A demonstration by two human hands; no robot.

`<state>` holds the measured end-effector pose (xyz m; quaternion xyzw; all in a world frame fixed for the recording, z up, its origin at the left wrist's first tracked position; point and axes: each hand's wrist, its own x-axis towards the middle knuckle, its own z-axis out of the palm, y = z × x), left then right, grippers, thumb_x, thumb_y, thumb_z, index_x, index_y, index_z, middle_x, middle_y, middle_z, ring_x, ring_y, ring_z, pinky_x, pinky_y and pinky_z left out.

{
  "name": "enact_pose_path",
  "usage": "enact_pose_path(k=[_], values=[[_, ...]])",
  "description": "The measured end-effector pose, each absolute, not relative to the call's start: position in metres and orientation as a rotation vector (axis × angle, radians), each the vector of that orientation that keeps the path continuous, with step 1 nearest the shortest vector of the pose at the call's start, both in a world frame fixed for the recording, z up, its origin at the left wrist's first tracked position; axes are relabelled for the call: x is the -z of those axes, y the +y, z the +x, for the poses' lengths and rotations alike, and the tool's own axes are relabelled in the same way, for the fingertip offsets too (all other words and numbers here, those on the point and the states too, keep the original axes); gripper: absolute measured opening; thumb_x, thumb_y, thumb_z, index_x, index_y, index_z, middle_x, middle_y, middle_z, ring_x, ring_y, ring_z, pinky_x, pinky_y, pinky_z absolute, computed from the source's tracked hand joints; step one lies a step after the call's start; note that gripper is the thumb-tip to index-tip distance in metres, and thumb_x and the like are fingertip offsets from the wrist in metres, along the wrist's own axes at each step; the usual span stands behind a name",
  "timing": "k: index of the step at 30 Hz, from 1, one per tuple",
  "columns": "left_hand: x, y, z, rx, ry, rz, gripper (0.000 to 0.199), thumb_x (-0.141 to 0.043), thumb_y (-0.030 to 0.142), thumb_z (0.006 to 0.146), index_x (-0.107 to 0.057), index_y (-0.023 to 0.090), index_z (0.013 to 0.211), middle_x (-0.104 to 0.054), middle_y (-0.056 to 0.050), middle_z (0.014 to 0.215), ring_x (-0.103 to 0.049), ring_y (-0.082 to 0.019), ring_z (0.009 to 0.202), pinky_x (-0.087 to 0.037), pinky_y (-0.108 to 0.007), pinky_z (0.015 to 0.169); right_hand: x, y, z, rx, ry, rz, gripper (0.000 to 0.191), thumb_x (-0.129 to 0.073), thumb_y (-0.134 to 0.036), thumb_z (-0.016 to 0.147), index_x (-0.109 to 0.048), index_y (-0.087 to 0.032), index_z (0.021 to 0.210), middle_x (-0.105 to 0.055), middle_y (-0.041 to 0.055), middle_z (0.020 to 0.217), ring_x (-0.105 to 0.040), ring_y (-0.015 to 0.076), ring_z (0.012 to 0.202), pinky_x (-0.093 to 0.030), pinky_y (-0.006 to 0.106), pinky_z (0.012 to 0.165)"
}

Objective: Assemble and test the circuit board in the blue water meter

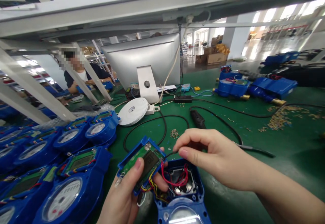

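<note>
While the left hand (124, 197) tilts the circuit board (142, 161), right hand (213, 156) pinches a wire (169, 154).

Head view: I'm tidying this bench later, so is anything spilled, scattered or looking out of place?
Yes. Small brass-coloured parts lie strewn loose across the green mat at right, with a smaller heap beside the black cable. The open blue meter has its red wires spilling out while the left hand holds its circuit board cover.
</note>
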<state>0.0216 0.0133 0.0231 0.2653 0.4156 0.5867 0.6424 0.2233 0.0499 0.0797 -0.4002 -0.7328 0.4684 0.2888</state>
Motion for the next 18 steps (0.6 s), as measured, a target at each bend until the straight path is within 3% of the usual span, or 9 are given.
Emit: enact_pose_path(k=[2,4,6,8,11,18], values=[[-0.021,0.013,0.02,-1.331,0.993,0.632,0.018,-0.076,0.033,0.07,-0.074,0.018,0.08,-0.075,-0.003,0.079,-0.069,-0.024,0.088,-0.058,-0.027,0.076,-0.077,0.045,0.221,-1.223,-1.984,-1.094,0.031,-0.069,-0.036,0.079,-0.06,-0.026,0.106,-0.061,-0.0038,0.09,-0.055,0.0119,0.079,-0.043,0.021,0.066],[-0.02,0.012,0.017,-1.333,1.013,0.656,0.019,-0.074,0.035,0.073,-0.073,0.018,0.083,-0.074,-0.003,0.079,-0.069,-0.021,0.082,-0.057,-0.024,0.073,-0.074,0.041,0.218,-1.08,-2.096,-1.125,0.046,-0.081,-0.034,0.065,-0.059,-0.027,0.105,-0.059,-0.0039,0.094,-0.054,0.0143,0.084,-0.041,0.023,0.071],[-0.02,0.011,0.015,-1.308,0.999,0.719,0.019,-0.07,0.037,0.078,-0.072,0.018,0.082,-0.072,-0.002,0.075,-0.068,-0.018,0.075,-0.056,-0.022,0.07,-0.071,0.04,0.217,-0.986,-2.124,-1.163,0.024,-0.076,-0.022,0.069,-0.061,-0.022,0.087,-0.058,-0.0024,0.089,-0.051,0.0145,0.084,-0.038,0.025,0.071],[-0.023,0.011,0.014,-1.265,0.992,0.853,0.029,-0.061,0.04,0.083,-0.071,0.016,0.071,-0.07,-0.004,0.069,-0.065,-0.016,0.068,-0.054,-0.02,0.068,-0.069,0.041,0.218,-1.109,-2.018,-1.195,0.006,-0.06,-0.014,0.079,-0.057,-0.018,0.076,-0.057,-0.0014,0.077,-0.05,0.0121,0.073,-0.036,0.024,0.064],[-0.027,0.01,0.014,-1.226,0.995,1.021,0.046,-0.053,0.043,0.088,-0.067,0.013,0.056,-0.063,-0.005,0.058,-0.06,-0.014,0.059,-0.051,-0.018,0.063,-0.066,0.043,0.223,-1.409,-1.85,-1.186,0.008,-0.053,-0.021,0.085,-0.054,-0.016,0.078,-0.06,-0.0009,0.067,-0.052,0.0103,0.061,-0.038,0.021,0.055],[-0.027,0.012,0.007,-1.162,0.958,1.054,0.031,-0.058,0.035,0.087,-0.068,0.014,0.068,-0.064,-0.004,0.057,-0.061,-0.014,0.057,-0.05,-0.019,0.062,-0.059,0.045,0.228,-1.546,-1.598,-1.187,0.012,-0.06,-0.023,0.08,-0.053,-0.014,0.076,-0.051,-0.0048,0.06,-0.044,0.0047,0.052,-0.032,0.015,0.048]])
